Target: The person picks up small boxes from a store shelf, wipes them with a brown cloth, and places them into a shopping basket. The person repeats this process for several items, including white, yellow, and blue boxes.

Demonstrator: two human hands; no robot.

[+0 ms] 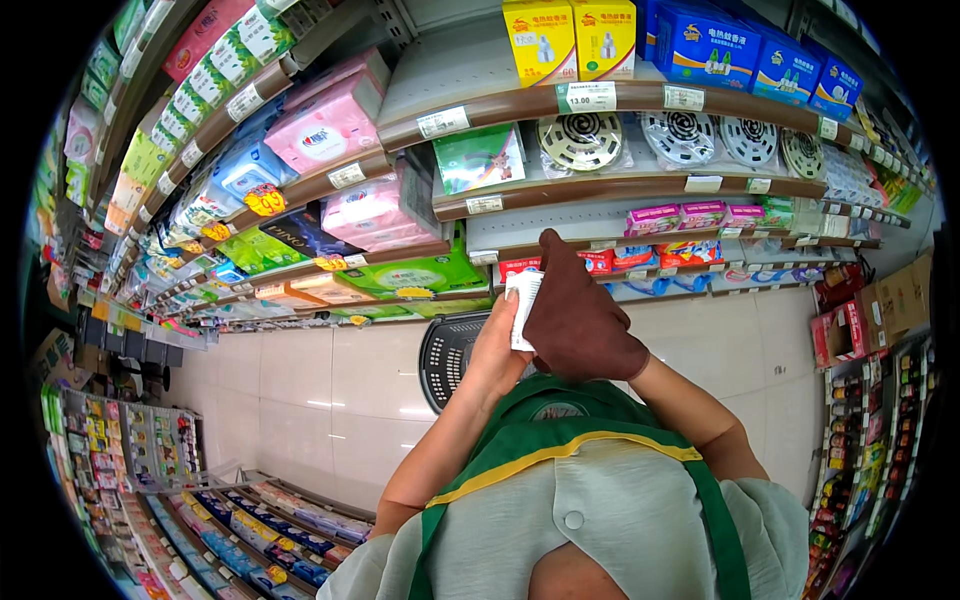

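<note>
In the head view my left hand (496,352) grips a small white box or packet (525,309) that bears fine writing. A dark brown cloth (581,315) covers my right hand (585,330), hiding its fingers; it lies against the packet's right side, and whether it grips anything cannot be told. Both hands are in front of the green apron, before the lower shelves. Beyond them, the shelf board (540,225) carries pink boxes (652,220) to the right. Mosquito coil packs (581,140) and a green packet (480,159) lie one shelf higher.
A dark plastic basket (442,360) is on the tiled floor, left of my forearms. Tissue packs (322,139) fill the shelves on the left. Yellow boxes (538,41) and blue boxes (705,49) stand on the upper shelf. Cardboard boxes (896,300) and bottle shelves are at the right.
</note>
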